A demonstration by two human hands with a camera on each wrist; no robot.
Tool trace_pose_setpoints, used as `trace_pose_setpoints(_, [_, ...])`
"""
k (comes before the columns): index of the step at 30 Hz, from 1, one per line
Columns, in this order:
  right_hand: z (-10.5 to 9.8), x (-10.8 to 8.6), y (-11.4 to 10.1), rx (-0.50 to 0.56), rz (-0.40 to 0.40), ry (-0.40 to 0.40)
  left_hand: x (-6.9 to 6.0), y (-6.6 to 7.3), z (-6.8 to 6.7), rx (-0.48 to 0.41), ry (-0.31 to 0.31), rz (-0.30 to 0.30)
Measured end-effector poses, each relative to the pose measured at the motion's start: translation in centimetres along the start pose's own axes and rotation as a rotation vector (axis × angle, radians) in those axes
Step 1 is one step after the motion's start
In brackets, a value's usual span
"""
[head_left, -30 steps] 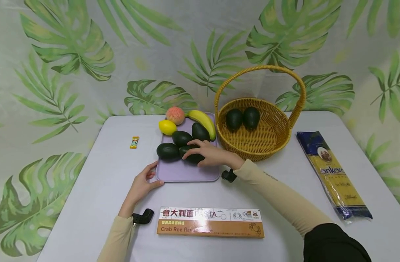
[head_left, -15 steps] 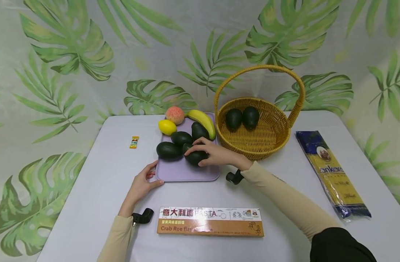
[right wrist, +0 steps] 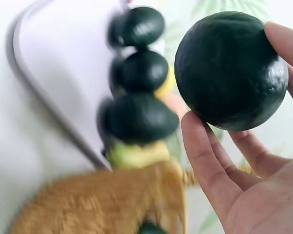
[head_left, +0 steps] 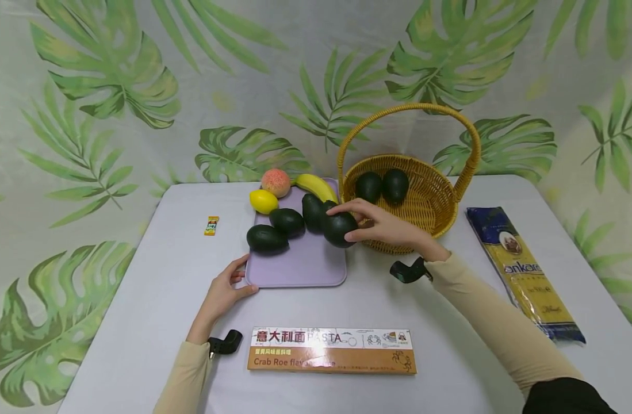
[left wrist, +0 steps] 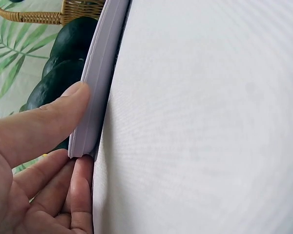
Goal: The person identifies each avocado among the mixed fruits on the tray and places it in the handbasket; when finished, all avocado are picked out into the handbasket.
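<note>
My right hand point(head_left: 383, 225) grips a dark green avocado point(head_left: 339, 231) above the right side of the lilac tray point(head_left: 300, 271), beside the basket. Close up in the right wrist view, thumb and fingers span the held avocado point(right wrist: 229, 70). Three other avocados lie on the tray, including the leftmost avocado point(head_left: 267, 239). My left hand point(head_left: 225, 294) holds the tray's near left corner. In the left wrist view its thumb point(left wrist: 71, 109) presses the tray rim point(left wrist: 95, 83), with the other fingers against the corner.
Two avocados point(head_left: 395, 186) sit in the wicker basket point(head_left: 424, 214), whose tall handle arches over it. A peach point(head_left: 276, 182), lemon point(head_left: 264, 202) and banana point(head_left: 317, 186) occupy the tray's back. Around it lie a pasta box point(head_left: 331, 351), a pasta bag point(head_left: 525, 273) and a small packet point(head_left: 211, 225).
My right hand has lifted one avocado from the tray's middle and carried it right and back toward the basket. The left hand stays at the tray corner.
</note>
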State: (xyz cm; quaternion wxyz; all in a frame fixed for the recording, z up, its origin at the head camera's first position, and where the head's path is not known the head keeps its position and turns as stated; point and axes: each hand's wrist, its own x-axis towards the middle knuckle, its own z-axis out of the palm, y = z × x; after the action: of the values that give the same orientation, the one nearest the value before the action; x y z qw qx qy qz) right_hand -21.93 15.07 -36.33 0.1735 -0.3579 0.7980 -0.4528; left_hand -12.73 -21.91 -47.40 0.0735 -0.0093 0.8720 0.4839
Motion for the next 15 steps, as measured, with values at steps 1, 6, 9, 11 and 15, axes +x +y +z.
trace_pose_setpoints(1, [-0.6, -0.4, 0.1, 0.000, 0.021, 0.015, 0.0, 0.0, 0.0, -0.002, 0.000, 0.000])
trace_pose_setpoints(6, [-3.5, -2.8, 1.2, 0.000, 0.108, 0.098, 0.0, 0.0, 0.0, -0.009, 0.001, -0.005])
trace_pose_setpoints(9, [-5.2, -4.2, 2.0, 0.003, 0.151, 0.152, 0.0, 0.0, 0.0, -0.009, 0.002, -0.004])
trace_pose_setpoints(11, [-6.3, -5.0, 2.6, 0.016, 0.181, 0.192, 0.0, 0.0, 0.0, -0.008, 0.003, -0.003])
trace_pose_setpoints(15, [-8.2, -6.5, 3.6, 0.017, 0.246, 0.263, 0.0, 0.0, 0.0, -0.010, 0.002, -0.002])
